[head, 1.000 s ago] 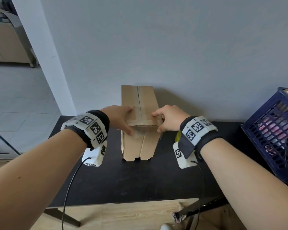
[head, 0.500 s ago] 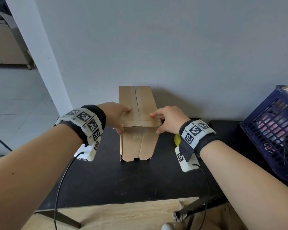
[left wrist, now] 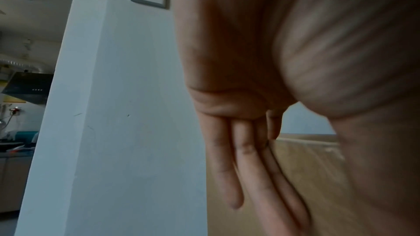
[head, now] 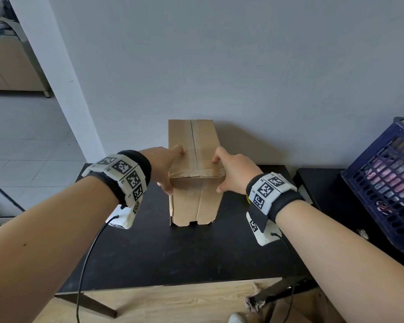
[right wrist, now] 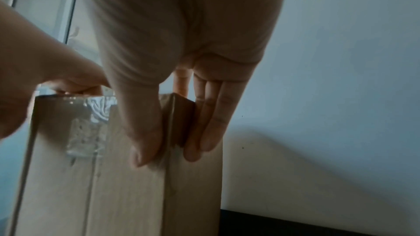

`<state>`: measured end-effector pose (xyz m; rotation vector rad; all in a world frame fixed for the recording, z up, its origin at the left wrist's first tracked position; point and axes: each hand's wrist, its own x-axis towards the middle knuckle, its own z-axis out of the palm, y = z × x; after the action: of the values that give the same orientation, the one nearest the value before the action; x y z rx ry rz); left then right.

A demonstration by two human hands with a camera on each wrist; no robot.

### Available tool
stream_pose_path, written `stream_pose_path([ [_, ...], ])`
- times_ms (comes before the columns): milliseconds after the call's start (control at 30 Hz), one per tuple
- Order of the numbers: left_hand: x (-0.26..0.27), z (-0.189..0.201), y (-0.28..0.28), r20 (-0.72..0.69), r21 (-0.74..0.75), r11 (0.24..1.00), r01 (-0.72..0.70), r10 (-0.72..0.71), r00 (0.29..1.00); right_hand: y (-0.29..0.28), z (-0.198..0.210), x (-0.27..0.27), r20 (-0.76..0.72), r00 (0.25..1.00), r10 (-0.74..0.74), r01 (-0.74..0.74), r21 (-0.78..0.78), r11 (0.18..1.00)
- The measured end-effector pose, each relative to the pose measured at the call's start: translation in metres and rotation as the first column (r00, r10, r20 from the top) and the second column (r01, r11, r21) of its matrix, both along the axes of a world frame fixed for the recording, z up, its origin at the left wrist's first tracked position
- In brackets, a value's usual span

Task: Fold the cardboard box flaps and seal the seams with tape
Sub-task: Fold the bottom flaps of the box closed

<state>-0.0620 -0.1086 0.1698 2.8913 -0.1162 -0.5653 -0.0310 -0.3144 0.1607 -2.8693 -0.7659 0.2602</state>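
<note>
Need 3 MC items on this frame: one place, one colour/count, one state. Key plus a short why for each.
1. Where does the cardboard box stand?
A. on the black table, near the wall
B. inside the blue crate
C. on the wooden floor

2. What colour is the crate at the right?
A. red
B. dark blue
C. white

3. How is the top seam of the box?
A. flaps standing open
B. flaps closed, clear tape over the seam
C. top cut away

Key:
1 A, the box's bottom edge rests on the dark tabletop by the grey wall.
2 B, its lattice walls are dark blue.
3 B, glossy tape runs along the closed centre seam between the left hand and the right hand.
</note>
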Motion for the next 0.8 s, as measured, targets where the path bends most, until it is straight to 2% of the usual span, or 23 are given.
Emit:
stream_pose_path([
  [167, 0.000, -0.006, 0.002, 0.052, -0.050, 0.999, -0.010, 0.012, 0.999, -0.002, 0.000, 0.001, -0.032, 0.999, -0.020, 0.023, 0.070, 0.997],
  [333, -0.001, -0.006, 0.003, 0.036, -0.041, 0.999, -0.001, 0.003, 0.999, -0.006, 0.002, 0.000, -0.084, 0.996, -0.038, 0.049, 0.124, 0.991],
  [400, -0.002, -0.005, 0.004, 0.025, -0.025, 1.000, -0.007, 0.007, 1.000, -0.006, 0.006, -0.003, -0.201, 0.979, -0.034, 0.071, 0.179, 0.981],
  [500, -0.004, -0.002, 0.012, 0.065, 0.034, 0.998, -0.043, 0.041, 0.997, -0.004, 0.016, -0.006, -0.440, 0.898, 0.019, 0.128, 0.303, 0.944],
  [567, -0.004, 0.002, 0.017, 0.108, 0.023, 0.995, -0.102, 0.099, 0.989, -0.003, 0.019, -0.003, -0.402, 0.915, 0.025, 0.115, 0.321, 0.940],
  [667, -0.005, 0.007, 0.018, 0.062, -0.017, 0.991, -0.131, 0.131, 0.989, -0.007, 0.014, 0.009, -0.195, 0.978, -0.071, 0.137, 0.349, 0.927],
  [733, -0.008, 0.012, 0.013, 0.019, -0.101, 0.986, -0.134, 0.137, 0.990, -0.012, 0.009, 0.019, -0.112, 0.983, -0.148, 0.180, 0.383, 0.906],
  [800, -0.008, 0.017, 0.003, 0.064, -0.205, 0.969, -0.141, 0.157, 0.986, -0.016, 0.008, 0.027, -0.057, 0.979, -0.196, 0.203, 0.379, 0.903],
])
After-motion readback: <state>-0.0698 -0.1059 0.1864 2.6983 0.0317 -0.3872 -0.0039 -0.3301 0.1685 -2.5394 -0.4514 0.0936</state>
